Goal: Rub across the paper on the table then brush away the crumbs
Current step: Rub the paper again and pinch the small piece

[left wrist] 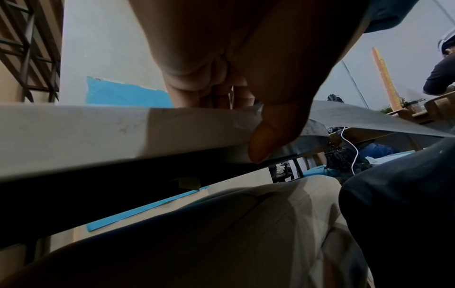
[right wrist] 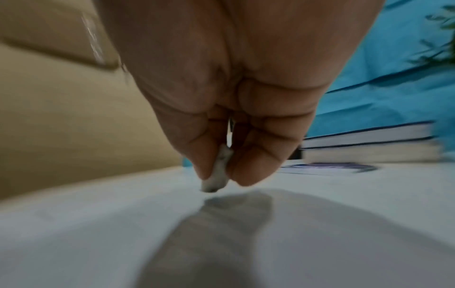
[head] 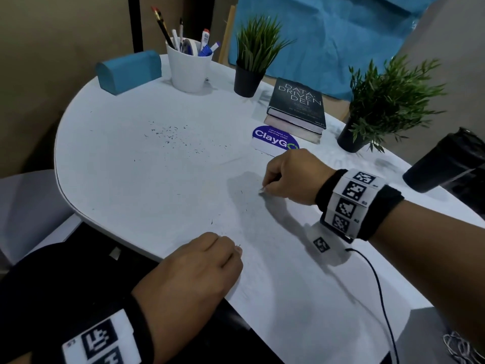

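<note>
A white sheet of paper [head: 288, 258] lies on the white table [head: 118, 166], its near end hanging over the front edge. My right hand [head: 265, 189] pinches a small grey-white eraser [head: 262, 191] between thumb and fingers, tip down on the paper [right wrist: 98, 233]; the eraser [right wrist: 214, 175] shows clearly in the blurred right wrist view. My left hand [head: 236, 249] rests on the sheet's left edge with fingers curled, and its thumb [left wrist: 261, 144] hooks over the table's rim. Dark eraser crumbs [head: 173, 135] are scattered at the far left of the table, and a few lie beside the hands.
At the back stand a blue box [head: 128, 72], a white pen cup [head: 189, 67], two potted plants [head: 252, 61] [head: 380, 106] and stacked books [head: 296, 109] with a ClayGo card [head: 275, 139] in front. A black flask [head: 446, 164] is at the right. A cable [head: 378, 285] crosses the paper.
</note>
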Tool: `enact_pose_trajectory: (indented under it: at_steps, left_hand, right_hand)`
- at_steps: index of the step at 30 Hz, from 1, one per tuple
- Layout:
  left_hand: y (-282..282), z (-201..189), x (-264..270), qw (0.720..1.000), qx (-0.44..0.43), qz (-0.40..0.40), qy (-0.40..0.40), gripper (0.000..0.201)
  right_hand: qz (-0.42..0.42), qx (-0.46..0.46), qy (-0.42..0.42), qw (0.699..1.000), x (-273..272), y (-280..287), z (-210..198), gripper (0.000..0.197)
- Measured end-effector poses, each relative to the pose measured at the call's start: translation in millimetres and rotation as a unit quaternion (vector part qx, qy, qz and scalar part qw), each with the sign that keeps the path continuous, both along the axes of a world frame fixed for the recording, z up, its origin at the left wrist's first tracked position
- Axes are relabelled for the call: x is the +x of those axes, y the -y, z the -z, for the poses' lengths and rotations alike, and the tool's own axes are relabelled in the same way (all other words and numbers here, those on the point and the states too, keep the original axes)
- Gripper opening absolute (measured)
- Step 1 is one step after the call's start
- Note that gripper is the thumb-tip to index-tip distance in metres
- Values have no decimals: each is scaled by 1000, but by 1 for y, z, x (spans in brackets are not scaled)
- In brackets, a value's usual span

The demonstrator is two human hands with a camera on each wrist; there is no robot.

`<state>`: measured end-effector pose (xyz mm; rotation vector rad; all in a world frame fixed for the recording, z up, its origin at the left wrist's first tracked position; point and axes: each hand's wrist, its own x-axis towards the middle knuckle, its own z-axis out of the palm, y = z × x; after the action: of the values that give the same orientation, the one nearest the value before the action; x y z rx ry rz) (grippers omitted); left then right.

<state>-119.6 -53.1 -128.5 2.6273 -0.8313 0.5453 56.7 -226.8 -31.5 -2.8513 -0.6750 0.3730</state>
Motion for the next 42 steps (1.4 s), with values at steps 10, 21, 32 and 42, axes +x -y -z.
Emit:
enact_pose_trajectory:
  at_steps: [10, 21, 32, 42]
  left_hand:
    - [0, 0, -1, 1000, 1, -7, -20, 79]
    - [-2, 0, -3, 998, 4, -31, -48, 71]
    - [-8, 8, -9, 999, 33, -36, -14, 42]
    - [-6, 14, -6, 999, 16, -26, -29, 64]
  right_hand:
    - [-67, -13, 7, 998, -15, -8, 2, 7]
    - [-13, -20, 4, 1000, 8, -3, 9, 4]
    - [-10, -8, 64, 998, -1, 4, 7, 6]
    - [-17, -30, 4, 999, -6, -1, -1, 6]
